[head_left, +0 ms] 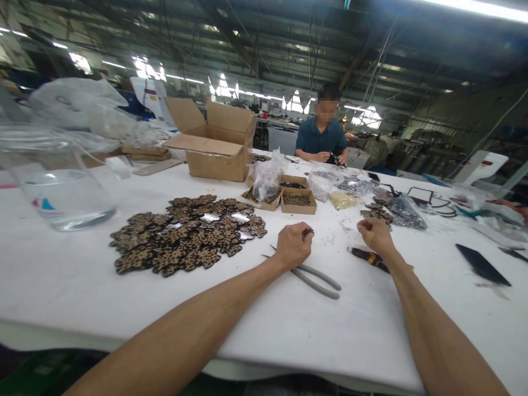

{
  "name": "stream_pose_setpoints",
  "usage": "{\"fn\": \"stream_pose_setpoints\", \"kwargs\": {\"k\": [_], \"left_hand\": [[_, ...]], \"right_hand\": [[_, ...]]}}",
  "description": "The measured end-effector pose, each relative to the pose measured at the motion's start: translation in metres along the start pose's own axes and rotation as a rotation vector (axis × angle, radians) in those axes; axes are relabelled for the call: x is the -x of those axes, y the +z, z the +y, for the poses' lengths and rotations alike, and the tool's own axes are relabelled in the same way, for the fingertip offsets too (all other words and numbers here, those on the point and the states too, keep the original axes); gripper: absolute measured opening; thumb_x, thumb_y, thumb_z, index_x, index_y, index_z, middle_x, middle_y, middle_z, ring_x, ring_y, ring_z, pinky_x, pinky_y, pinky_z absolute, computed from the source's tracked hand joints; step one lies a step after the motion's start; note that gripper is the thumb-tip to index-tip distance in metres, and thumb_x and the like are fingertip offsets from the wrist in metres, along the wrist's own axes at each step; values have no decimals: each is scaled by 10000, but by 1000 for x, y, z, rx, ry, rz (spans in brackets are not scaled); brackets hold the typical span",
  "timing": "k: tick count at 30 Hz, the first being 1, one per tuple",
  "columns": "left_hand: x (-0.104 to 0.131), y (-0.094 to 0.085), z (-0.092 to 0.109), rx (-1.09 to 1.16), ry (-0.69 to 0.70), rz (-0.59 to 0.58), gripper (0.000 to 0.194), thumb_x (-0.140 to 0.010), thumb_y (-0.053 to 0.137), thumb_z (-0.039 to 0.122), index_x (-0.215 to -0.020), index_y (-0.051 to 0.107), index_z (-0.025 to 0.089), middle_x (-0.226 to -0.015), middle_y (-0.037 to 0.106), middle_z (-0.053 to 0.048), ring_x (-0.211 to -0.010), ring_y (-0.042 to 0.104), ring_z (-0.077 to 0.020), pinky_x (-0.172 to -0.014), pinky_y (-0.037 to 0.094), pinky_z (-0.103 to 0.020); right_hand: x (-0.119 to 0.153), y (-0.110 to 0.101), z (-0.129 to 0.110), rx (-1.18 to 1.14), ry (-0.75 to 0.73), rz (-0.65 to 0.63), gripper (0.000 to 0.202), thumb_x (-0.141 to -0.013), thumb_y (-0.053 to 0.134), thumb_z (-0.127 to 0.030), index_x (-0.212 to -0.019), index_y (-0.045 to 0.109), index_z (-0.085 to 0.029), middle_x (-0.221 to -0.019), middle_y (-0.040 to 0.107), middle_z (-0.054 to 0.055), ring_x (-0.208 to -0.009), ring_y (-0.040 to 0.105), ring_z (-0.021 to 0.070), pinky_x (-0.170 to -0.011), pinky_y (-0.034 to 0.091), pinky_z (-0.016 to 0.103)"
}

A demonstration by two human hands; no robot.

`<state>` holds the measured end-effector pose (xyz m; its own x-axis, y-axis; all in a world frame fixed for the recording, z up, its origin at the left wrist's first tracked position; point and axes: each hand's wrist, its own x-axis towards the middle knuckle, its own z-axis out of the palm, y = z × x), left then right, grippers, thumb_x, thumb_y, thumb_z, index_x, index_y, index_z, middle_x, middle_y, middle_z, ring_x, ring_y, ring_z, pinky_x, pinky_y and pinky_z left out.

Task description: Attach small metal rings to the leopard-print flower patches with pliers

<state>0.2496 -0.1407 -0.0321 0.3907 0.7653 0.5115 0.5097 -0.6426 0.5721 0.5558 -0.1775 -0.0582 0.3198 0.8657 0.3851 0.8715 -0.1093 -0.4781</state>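
My left hand (293, 245) is closed over the table, its fingers curled around a small dark piece (308, 232) that pokes out at the fingertips; its kind is not clear. Just below that hand lies a pair of grey-handled pliers (317, 279), jaws pointing left. To the right, my right hand (376, 236) has its fingertips pinched together, and whatever they hold is too small to make out. A black and yellow tool (369, 257) rests partly behind my right wrist. Tiny clear pieces (330, 240) are scattered between the hands. Leopard-print pieces (187, 236) lie in an overlapping spread on the left.
Small boxes (297, 203) of metal-coloured parts stand ahead, with an open carton (218, 140) behind. A clear water container (66, 187) is at far left. Plastic bags (406, 212) and a dark phone-like slab (482, 265) lie right. A co-worker (322, 135) sits opposite.
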Motion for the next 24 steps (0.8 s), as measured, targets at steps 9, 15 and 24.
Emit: {"fn": "stream_pose_setpoints", "kwargs": {"k": [9,15,24], "left_hand": [[1,1,-1,-13,-18,-10,169,-850,591,268,-919,731,204,-854,743,-50,-758,662,-187,-720,486,-278],[1,3,-3,-9,-22,-21,173,-848,591,282,-920,729,207,-865,743,-46,-762,660,-185,-722,491,-277],[7,4,-4,-16,-34,-29,165,-837,593,275,-904,730,213,-832,741,-37,-742,662,-187,-721,507,-294]], "right_hand": [[-4,17,13,58,-50,-132,298,-793,574,-335,-969,774,-201,-869,758,73,-781,671,213,-685,463,273],[-16,27,9,128,-24,-149,208,-770,613,-301,-853,781,-211,-857,759,80,-800,672,213,-694,445,262],[-26,24,9,64,-20,-300,123,-693,641,-241,-712,734,-163,-676,713,79,-635,630,199,-579,402,264]]}}
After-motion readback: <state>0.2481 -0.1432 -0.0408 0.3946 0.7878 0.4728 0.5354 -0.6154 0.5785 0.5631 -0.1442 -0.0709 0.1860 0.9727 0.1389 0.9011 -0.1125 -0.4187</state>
